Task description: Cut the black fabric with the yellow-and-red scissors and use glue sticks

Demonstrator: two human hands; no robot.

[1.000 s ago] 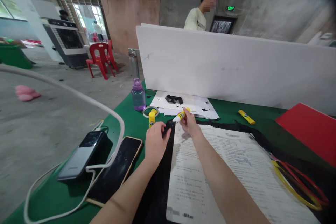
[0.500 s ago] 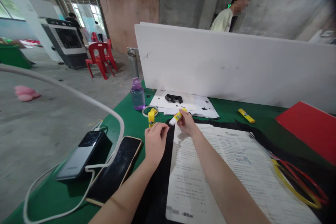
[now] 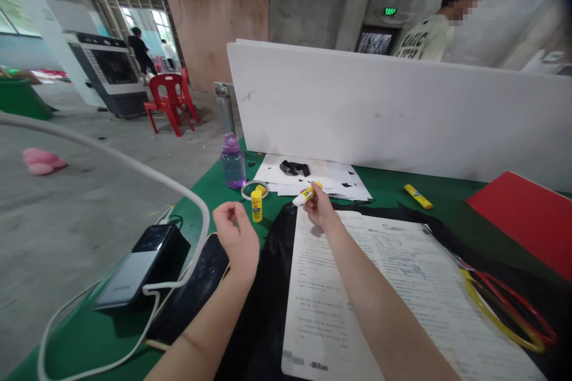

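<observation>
A glue stick (image 3: pixel 305 195) with a yellow label and white tip is pinched in my right hand (image 3: pixel 320 209), above the top left corner of a printed sheet (image 3: pixel 324 297). Black material (image 3: pixel 272 262) lies under that sheet. My left hand (image 3: pixel 236 238) is raised over a phone (image 3: pixel 192 292), its fingers curled together; anything between them is too small or hidden to make out. Just right of it stands a yellow glue stick (image 3: pixel 257 206). Scissors (image 3: pixel 504 309) with red and yellow handles rest across the sheet's right side.
A purple bottle (image 3: pixel 233 164), a tape ring (image 3: pixel 250 190) and white papers with black scraps (image 3: pixel 353 181) lie at the back. A power bank (image 3: pixel 138 268) with a white cable is at left. A white board (image 3: pixel 379 107) stands behind; a red panel (image 3: pixel 527 220) lies right.
My left hand has moved left, away from the glue stick tip, and turned with fingers curled. My right hand has shifted slightly. A person behind the board has moved right.
</observation>
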